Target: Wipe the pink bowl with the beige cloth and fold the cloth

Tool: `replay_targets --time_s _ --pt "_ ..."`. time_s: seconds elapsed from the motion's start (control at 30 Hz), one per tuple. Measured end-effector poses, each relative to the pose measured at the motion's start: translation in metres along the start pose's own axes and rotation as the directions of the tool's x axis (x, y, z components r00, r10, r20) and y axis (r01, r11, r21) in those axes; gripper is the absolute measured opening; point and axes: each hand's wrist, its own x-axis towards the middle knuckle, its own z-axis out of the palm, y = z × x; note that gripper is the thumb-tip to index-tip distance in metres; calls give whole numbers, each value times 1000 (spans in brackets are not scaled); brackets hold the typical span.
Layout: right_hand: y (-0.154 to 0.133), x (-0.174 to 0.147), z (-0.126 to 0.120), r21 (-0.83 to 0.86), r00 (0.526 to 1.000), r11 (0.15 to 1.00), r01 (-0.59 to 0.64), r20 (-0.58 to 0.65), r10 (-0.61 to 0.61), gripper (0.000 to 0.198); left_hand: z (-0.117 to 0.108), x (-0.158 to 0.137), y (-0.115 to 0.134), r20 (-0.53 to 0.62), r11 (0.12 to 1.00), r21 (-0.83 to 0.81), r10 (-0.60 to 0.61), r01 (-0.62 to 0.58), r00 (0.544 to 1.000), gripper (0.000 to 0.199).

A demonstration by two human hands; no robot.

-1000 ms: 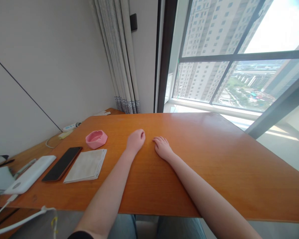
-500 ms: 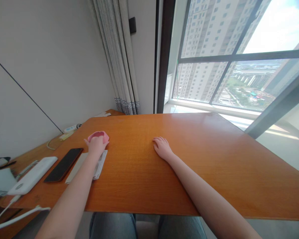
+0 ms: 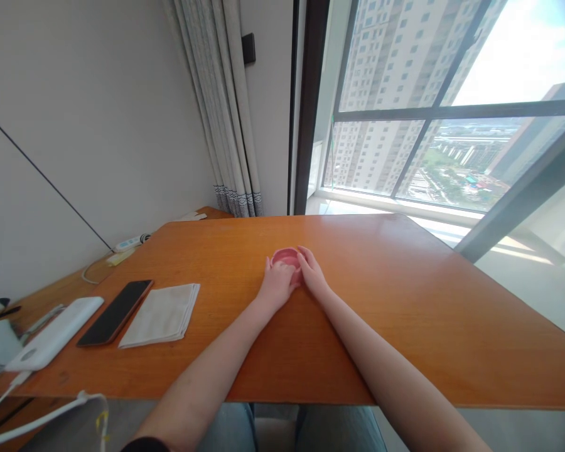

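A small pink bowl [image 3: 286, 256] sits at the middle of the table, between my two hands. My left hand [image 3: 277, 284] grips its near side, with the thumb along the left edge and fingers reaching over the rim. Against the bowl's right side, my right hand [image 3: 312, 274] has its fingers curved around the wall. The bowl's near part is hidden behind my left hand. To the left lie a folded pale cloth [image 3: 162, 314] and a black phone [image 3: 117, 312], both apart from the hands.
The orange-brown wooden table [image 3: 405, 314] fills the lower view. A white power bank [image 3: 56, 333] with a white cable [image 3: 42, 419] lies at the left edge. A power strip [image 3: 128, 243] is behind it by the wall. A curtain [image 3: 228, 113] and a large window stand beyond the table.
My left hand has carried the pink bowl rightward from beyond the cloth to the table's middle. My right hand has come against the bowl's right side. The cloth is now uncovered.
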Motion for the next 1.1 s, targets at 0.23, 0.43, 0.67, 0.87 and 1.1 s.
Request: replay_targets --time_s 0.23,0.43,0.67,0.87,1.1 --pt "7 0 3 -117 997 990 74 25 -71 40 8 5 3 -19 998 -18 59 -59 998 23" --pt "4 0 0 -135 999 990 33 33 -29 43 -38 -48 -46 -353 981 -140 -175 133 919 35" --pt "2 1 2 -29 1000 999 23 -8 -23 34 -85 -174 -176 -320 534 176 -763 827 561 38" --pt "1 0 1 92 1000 996 8 -12 -7 44 -66 -194 -181 -209 750 229 -585 620 784 39" --pt "6 1 3 100 1000 995 -25 -13 26 53 -71 -189 -201 -88 534 141 -832 833 548 54"
